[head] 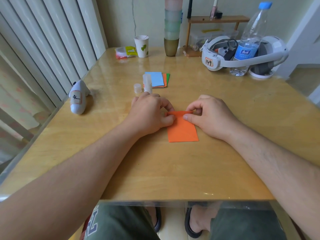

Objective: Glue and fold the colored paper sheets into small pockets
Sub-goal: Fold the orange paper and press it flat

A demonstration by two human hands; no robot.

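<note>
We pinch the far edge of the orange sheet (182, 129) at table (173, 170) centre: left hand (149, 115) at its ten o'clock corner, right hand (209, 115) at two o'clock, fingers curled. It looks light, limp, easily creased; corners seem the safest hold.

One view only: head cam, worn on my head, wide-angle, edges bowed. Looks forward and down across table (173, 167) toward far wall. Close in: my forearms enter from bottom corners, left hand (149, 115) and right hand (207, 115) near frame centre on orange sheet (182, 130). Near table edge cuts across lower frame; below it, my knees and feet. Top of frame reaches cup stack (172, 26) and shelf (218, 19) at wall. Curtain (43, 49) fills left side. No second view, so no overlap.
</note>
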